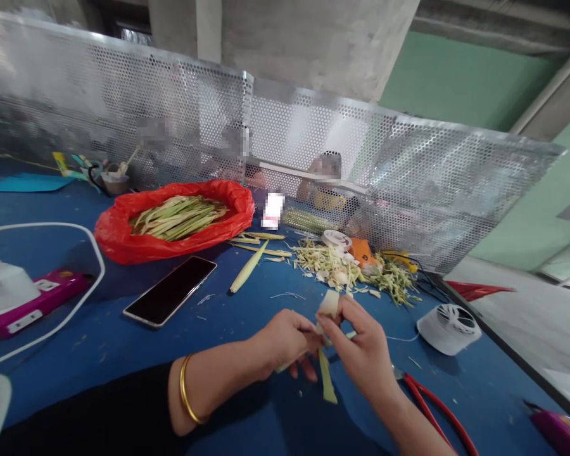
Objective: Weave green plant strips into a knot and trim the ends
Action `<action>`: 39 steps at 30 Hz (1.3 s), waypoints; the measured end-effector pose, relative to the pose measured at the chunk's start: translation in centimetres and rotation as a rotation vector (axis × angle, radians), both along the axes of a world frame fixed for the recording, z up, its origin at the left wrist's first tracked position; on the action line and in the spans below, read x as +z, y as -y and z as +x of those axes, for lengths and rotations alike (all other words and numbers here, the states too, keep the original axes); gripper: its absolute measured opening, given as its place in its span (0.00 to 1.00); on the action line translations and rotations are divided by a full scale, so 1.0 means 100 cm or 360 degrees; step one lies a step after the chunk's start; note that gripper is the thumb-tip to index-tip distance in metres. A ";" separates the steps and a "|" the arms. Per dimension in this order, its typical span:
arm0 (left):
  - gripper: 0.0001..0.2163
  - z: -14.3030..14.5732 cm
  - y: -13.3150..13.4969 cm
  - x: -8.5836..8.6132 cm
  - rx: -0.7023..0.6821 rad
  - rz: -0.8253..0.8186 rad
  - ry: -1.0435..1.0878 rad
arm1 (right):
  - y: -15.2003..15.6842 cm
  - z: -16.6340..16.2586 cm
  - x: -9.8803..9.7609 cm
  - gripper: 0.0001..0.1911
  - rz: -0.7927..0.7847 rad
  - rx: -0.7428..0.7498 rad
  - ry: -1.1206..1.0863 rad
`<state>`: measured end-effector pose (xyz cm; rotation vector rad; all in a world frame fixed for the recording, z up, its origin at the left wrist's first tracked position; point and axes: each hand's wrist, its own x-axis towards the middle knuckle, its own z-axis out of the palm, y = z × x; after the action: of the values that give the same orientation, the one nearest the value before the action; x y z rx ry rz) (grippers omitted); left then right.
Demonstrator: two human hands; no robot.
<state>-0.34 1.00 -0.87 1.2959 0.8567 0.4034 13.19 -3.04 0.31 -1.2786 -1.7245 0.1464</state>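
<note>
My left hand (285,342) and my right hand (361,345) meet low in the middle of the head view. Both are closed on a pale green plant-leaf strip (327,380), whose lower end hangs beneath the fingers. A whitish folded part (330,303) sticks up above my right fingertips. Just where the strip bends is hidden by the fingers. White thread (403,339) runs from near my right hand to a spool (449,328) on the right. Red-handled cutters (427,405) lie beside my right forearm.
A red plastic bag (118,237) holds many leaf strips. Nearby are a dark phone (171,291), a single leaf (249,266) and a heap of trimmings (332,266). A purple power strip (61,288) with a white cable lies left. A perforated metal screen (171,95) stands behind.
</note>
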 end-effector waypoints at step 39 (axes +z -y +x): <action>0.08 -0.006 -0.011 0.016 0.0507 -0.0353 0.0544 | 0.002 -0.004 -0.011 0.07 0.0094 -0.0178 -0.0307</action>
<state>-0.94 2.07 0.68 0.8545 0.7906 0.7375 12.83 -3.21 -0.81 -1.2714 -1.4797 0.1473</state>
